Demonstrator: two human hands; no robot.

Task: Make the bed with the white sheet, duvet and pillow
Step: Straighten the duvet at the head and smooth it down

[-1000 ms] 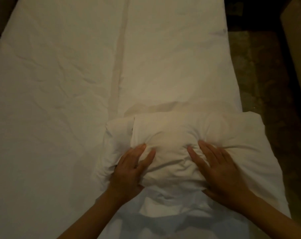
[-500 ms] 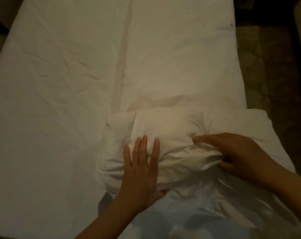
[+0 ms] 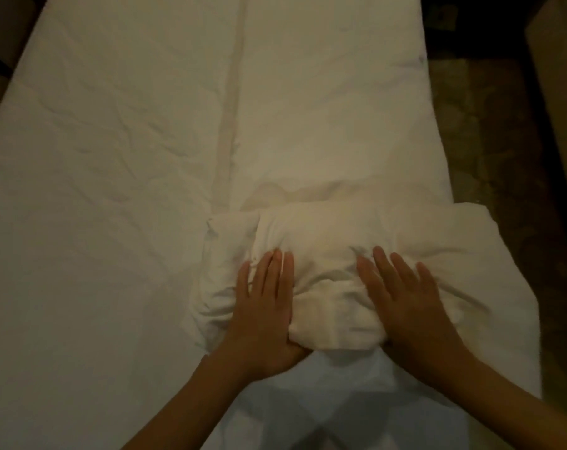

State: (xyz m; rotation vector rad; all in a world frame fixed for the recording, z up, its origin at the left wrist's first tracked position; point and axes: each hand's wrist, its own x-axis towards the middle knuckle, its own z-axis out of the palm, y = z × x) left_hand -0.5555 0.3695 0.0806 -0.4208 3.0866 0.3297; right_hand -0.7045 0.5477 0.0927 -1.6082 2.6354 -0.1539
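A white pillow lies crumpled at the near right end of the bed, its cover bunched in the middle. My left hand presses flat on the pillow's left part with straight fingers. My right hand lies flat on its right part, fingers spread. White bedding covers the rest of the bed, wrinkled, with a lengthwise seam down the middle; I cannot tell sheet from duvet there.
A dark patterned floor runs along the bed's right side. A pale piece of furniture stands at the far right. Dark floor shows at the top left corner beyond the bed.
My right hand, which was curled on the pillow's bunched fabric half a second ago, has flattened out on it. My left hand stays pressed on the left part.
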